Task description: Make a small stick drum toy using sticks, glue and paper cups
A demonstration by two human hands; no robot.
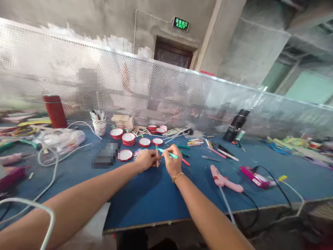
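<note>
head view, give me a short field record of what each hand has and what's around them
left hand: pinches a thin wooden stick, held upright
right hand: holds a teal pen, tip toward the stick
surface: blue table
behind hands: red-rimmed round lids, paper cup
right side: pink glue gun
left side: red flask, white cable

Bare blue table (145,198) nearside of the red-rimmed lids (128,139); beyond them cup (99,125), right of them pink glue gun (225,180).

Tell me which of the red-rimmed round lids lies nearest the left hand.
The red-rimmed lid left of the left hand, alone in front; the others sit farther back.
</note>
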